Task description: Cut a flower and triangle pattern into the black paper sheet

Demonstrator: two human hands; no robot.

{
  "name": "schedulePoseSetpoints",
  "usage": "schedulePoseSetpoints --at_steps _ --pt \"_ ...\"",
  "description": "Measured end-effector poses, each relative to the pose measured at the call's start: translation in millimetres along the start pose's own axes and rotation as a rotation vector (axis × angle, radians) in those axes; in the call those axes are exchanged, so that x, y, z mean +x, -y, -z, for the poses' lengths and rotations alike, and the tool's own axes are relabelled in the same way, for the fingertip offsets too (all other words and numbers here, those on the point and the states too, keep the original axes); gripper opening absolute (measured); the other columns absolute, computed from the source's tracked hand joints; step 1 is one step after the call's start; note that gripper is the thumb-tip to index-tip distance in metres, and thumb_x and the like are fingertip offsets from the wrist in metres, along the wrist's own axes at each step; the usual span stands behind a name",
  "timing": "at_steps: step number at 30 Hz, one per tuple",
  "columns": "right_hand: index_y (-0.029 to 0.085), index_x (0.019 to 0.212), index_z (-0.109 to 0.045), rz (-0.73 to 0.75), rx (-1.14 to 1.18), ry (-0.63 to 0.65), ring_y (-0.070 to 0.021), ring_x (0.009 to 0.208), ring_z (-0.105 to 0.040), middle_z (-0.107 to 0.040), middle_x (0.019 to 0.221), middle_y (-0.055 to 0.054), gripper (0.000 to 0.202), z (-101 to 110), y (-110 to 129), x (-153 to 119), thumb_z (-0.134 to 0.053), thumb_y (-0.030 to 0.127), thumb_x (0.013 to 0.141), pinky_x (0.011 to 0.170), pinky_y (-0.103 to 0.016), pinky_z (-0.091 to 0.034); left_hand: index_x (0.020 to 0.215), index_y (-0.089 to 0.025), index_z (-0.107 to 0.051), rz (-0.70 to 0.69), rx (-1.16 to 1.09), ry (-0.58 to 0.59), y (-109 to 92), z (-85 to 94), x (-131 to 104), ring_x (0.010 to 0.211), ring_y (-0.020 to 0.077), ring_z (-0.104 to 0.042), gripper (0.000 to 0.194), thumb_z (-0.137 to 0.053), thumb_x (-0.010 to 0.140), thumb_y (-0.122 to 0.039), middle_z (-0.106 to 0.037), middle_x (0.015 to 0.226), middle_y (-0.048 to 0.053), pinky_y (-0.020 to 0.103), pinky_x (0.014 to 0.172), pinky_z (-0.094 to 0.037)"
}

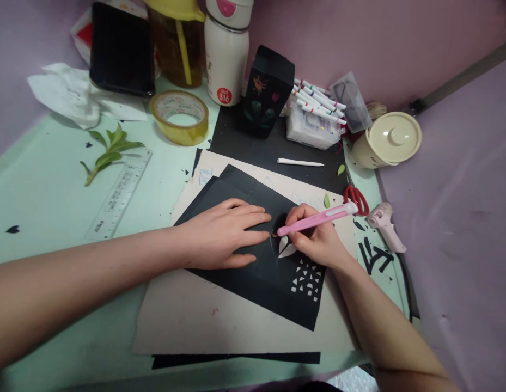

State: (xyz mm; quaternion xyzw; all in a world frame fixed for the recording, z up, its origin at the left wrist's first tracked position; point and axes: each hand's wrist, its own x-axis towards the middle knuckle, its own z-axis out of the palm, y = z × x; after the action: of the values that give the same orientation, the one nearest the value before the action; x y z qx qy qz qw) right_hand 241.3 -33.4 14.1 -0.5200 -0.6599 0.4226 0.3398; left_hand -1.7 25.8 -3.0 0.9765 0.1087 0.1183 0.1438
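Black paper (253,280) with small cut-outs lies upon a beige board (171,321) on the tabletop (44,185). The left hand (224,234) rests flat on this paper, fingers slightly spread; the right hand (312,237) pinches a pink pen-shaped tool (318,220). Red-handled scissors (361,201) and a glue gun (385,226) lie rightward, a transparent ruler (121,197) leftward.

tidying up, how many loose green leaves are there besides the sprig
2 visible: one small green leaf near the red-handled scissors, another beyond the pink pen-shaped tool; others may be hidden.
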Motion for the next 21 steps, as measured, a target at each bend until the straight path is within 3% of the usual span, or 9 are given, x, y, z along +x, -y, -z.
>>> schedulePoseSetpoints --at_steps 21 --pt "0.018 0.077 -0.064 -0.22 0.105 -0.005 -0.0101 0.055 -0.049 -0.062 0.067 0.001 0.007 3.8 -0.7 7.5 -0.062 0.015 0.071 0.048 -0.022 -0.035 0.135 -0.025 -0.055 0.019 -0.018 0.059 -0.5 5.4 -0.1 0.137 0.0305 -0.045 0.04 -0.054 0.096 -0.034 -0.048 0.15 0.011 0.05 0.11 -0.036"
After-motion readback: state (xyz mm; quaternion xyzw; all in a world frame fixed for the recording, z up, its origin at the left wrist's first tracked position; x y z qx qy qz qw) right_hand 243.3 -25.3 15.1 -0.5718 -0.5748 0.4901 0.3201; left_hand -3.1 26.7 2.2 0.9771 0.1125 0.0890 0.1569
